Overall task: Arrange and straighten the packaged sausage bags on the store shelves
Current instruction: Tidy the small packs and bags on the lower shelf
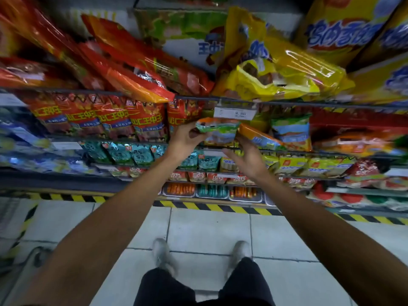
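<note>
You were midway: your left hand (187, 138) gripped a green-and-orange sausage bag (217, 131) at the shelf rail (132, 139), your right hand (247, 157) hovered with fingers relaxed, and the upper-shelf red bags (123, 69) lay askew.

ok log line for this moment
left hand holds green bag | right hand touches orange bag | shelf rail | straightening under way

Green-orange-blue bag (217, 131) in my left hand (185, 138). Left of it, red bags (99, 117) with yellow lettering, blue band. Above it, yellow bags (284, 69), blue lettering. Below it, teal packs (130, 152), black-yellow striped floor edge (212, 206).
</note>
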Available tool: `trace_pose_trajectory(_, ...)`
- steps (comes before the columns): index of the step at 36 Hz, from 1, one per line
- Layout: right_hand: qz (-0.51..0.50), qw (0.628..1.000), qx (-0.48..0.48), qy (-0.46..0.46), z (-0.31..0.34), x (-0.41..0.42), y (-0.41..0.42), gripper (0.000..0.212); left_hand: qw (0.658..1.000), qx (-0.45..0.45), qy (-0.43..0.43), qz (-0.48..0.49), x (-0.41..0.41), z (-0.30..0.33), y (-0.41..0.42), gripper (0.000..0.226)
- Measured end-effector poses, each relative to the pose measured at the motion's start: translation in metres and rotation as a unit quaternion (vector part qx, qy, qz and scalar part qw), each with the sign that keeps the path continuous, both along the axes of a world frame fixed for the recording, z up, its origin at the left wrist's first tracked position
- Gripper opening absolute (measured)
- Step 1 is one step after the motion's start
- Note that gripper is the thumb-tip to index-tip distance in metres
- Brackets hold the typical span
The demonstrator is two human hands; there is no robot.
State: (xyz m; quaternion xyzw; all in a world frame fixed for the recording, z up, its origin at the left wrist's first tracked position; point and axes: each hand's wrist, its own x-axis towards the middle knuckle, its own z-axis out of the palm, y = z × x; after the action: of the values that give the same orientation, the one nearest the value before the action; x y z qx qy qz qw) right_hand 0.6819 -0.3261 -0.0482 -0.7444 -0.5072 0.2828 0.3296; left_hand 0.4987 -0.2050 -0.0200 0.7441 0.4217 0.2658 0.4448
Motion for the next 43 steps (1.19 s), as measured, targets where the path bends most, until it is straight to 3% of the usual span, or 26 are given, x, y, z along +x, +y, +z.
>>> trace_pose_trajectory(3,0.0,0.999,0.014,0.036,-0.001,0.003,0.006,0.054,0.999,0.001,0.036,-0.037,0.005,-0.002,0.005,0.042)
trace_pose_trajectory(6,-0.02,1.0,0.012,0.017,-0.002,0.007,0.012,0.051,0.997,-0.013,0.067,-0.046,0.007,-0.003,0.01,0.038)
trace_pose_trajectory(16,-0.052,0.998,0.026,-0.04,-0.003,0.008,0.026,0.043,0.999,-0.05,-0.003,-0.01,0.002,-0.019,0.008,0.04)
trace_pose_trajectory(19,-0.049,0.996,0.043,-0.057,-0.001,0.006,0.026,0.041,0.999,-0.042,-0.011,0.005,0.003,-0.019,0.011,0.029)
trace_pose_trajectory(26,-0.057,0.985,0.132,-0.097,0.012,-0.018,0.009,0.039,0.998,-0.051,-0.027,0.0,-0.018,-0.008,-0.001,0.064)
trace_pose_trajectory(29,-0.056,0.983,0.136,-0.108,0.014,-0.025,-0.001,0.031,0.999,-0.01,-0.037,-0.002,-0.033,0.0,-0.007,0.058)
trace_pose_trajectory(35,-0.052,0.98,0.193,0.02,0.02,-0.037,-0.024,0.053,0.995,-0.003,-0.099,0.0,-0.056,0.014,-0.02,0.044)
trace_pose_trajectory(38,-0.072,0.981,0.15,0.103,0.022,-0.043,-0.036,0.049,0.99,-0.059,-0.127,0.032,-0.066,0.019,-0.027,0.034)
trace_pose_trajectory(43,-0.129,0.96,0.085,0.232,0.014,-0.054,-0.06,0.072,0.951,-0.189,-0.223,0.104,-0.082,0.015,-0.045,0.029)
